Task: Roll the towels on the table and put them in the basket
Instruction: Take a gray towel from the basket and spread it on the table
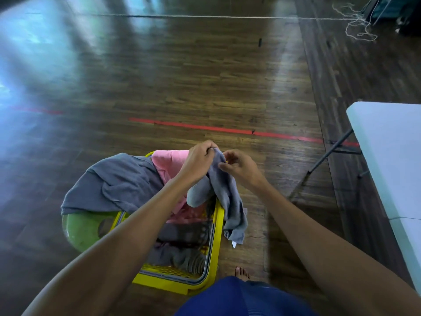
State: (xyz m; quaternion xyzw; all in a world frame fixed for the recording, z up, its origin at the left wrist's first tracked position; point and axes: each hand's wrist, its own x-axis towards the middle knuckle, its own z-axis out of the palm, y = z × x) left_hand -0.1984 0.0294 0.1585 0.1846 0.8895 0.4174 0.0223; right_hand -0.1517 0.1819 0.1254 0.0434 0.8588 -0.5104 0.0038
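Wooden floor (205, 76) everywhere; my left hand (200, 160) clamped the unrolled grey towel (224, 190) above the basket (214, 247) at six o'clock, right hand (237, 165) alongside, grip unclear. Next, I reckoned: bench (391, 144) at three o'clock, roll.

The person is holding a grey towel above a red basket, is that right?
Not quite: the basket is yellow, not red. The head view shows the left hand gripping the grey towel above it.
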